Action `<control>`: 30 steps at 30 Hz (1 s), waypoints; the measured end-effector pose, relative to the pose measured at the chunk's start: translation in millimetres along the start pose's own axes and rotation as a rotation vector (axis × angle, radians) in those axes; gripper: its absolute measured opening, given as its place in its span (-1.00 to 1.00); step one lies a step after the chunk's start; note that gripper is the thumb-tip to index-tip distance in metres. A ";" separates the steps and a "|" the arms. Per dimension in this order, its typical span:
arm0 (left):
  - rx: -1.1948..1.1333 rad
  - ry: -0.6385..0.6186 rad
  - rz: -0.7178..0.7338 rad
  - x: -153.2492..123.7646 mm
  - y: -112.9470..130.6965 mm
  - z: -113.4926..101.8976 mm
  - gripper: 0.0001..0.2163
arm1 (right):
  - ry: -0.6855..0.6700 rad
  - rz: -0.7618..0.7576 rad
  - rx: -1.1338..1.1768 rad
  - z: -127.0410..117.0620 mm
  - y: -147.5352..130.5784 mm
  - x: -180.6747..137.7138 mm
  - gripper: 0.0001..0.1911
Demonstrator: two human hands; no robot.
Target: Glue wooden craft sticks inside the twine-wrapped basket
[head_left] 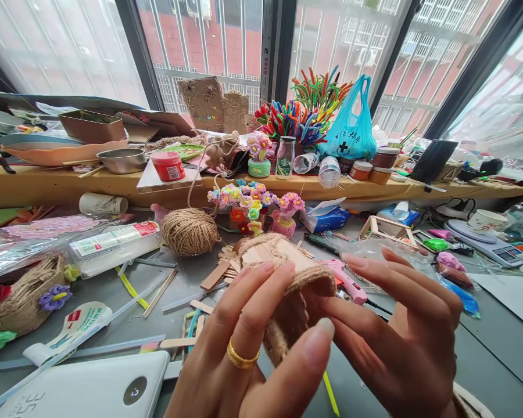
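Both hands hold a small craft piece (pixel 287 273) made of flat wooden sticks with jute twine wrapped round it, in the lower middle of the view. My left hand (pixel 244 348), with a gold ring on one finger, grips its left side, fingers on top and thumb in front. My right hand (pixel 396 331) presses on its right side, fingers spread over it. A strand of twine runs up from the piece toward a jute ball (pixel 190 231) behind it. A pink glue gun (pixel 347 283) lies just behind my right hand.
Loose wooden sticks (pixel 220 270) and glue sticks litter the grey table. A white power bank (pixel 91 386) lies at the front left, a jute basket (pixel 21 299) at the left. Pipe-cleaner flowers (pixel 253 203), a tissue pack (pixel 325 217), a scale with a cup (pixel 488 232) and a cluttered wooden shelf (pixel 47 186) stand behind.
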State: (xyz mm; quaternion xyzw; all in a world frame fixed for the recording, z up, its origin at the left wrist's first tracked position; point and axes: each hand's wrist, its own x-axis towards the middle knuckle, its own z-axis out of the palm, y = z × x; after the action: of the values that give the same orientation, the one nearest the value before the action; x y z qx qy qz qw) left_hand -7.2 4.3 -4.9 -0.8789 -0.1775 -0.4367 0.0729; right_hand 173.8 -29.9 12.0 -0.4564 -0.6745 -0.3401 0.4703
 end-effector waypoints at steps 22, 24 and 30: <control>0.098 -0.058 -0.012 3.7 3.6 7.2 -0.26 | -0.109 -0.015 0.017 8.4 3.8 -8.2 -0.83; 0.106 -0.059 -0.006 3.7 4.5 7.5 -0.37 | -0.106 -0.012 0.030 9.3 4.5 -9.3 -0.80; 0.078 -0.073 -0.028 6.5 3.4 7.3 -0.35 | -0.146 -0.011 0.057 9.0 4.1 -8.7 -0.90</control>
State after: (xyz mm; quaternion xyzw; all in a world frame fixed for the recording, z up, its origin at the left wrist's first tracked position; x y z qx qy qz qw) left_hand 3.2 4.8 -4.1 -0.8880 -0.2094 -0.3983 0.0945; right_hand 176.0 -23.0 0.9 -0.4626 -0.7190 -0.2890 0.4307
